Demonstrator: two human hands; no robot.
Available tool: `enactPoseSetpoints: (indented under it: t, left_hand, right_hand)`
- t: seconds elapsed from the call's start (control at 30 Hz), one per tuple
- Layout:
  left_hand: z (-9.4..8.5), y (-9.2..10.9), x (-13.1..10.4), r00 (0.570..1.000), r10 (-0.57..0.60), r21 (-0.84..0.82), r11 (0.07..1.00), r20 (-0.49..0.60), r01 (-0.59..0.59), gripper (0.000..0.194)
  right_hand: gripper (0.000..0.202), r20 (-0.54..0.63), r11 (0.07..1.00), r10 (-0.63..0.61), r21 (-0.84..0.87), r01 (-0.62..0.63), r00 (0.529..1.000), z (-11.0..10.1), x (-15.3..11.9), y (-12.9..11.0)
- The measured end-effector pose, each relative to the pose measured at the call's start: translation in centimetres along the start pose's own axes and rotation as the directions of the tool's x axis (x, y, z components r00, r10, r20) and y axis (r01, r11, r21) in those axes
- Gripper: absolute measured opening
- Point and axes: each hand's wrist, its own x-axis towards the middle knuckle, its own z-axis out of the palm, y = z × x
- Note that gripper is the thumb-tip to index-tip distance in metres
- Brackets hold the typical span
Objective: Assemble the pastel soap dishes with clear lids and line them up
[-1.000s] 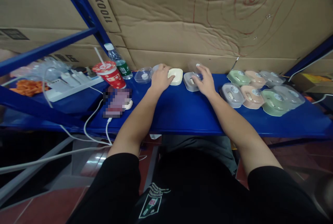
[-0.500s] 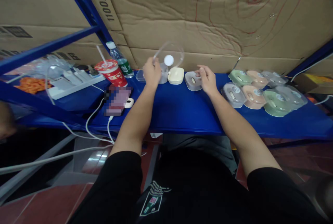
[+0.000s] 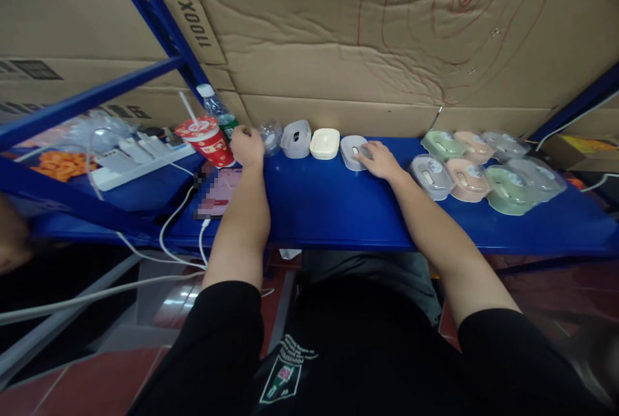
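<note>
A brown cardboard wall (image 3: 300, 48) stands behind the blue table (image 3: 338, 209). The left hand (image 3: 248, 146) is curled by a clear plastic lid (image 3: 271, 138); I can't tell if it grips. Best let lids down softly. Right of it sit an open grey plastic box (image 3: 296, 140) and a cream plastic box (image 3: 324, 144). The right hand (image 3: 381, 160) lies loosely on a lidded grey plastic box (image 3: 349, 150). Before, the lid was up high

Dim, flat light leaves the space under the blue shelf (image 3: 338, 209) nearly black, with whitish glare on the floor (image 3: 181, 300), soft blur on the left hand (image 3: 248, 146), stretched edges and a pixelated patch over the phone (image 3: 217, 193).
</note>
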Motion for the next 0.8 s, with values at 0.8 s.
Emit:
enactPoseSetpoints:
  t: [0.8]
  left_hand:
    - [0.6,1.7,-1.8,0.913,0.318,0.248,0.891,0.255,-0.38,0.043]
  right_hand:
    - [0.058,0.021,0.989,-0.145,-0.013,0.146,0.989,-0.1,0.1,-0.9]
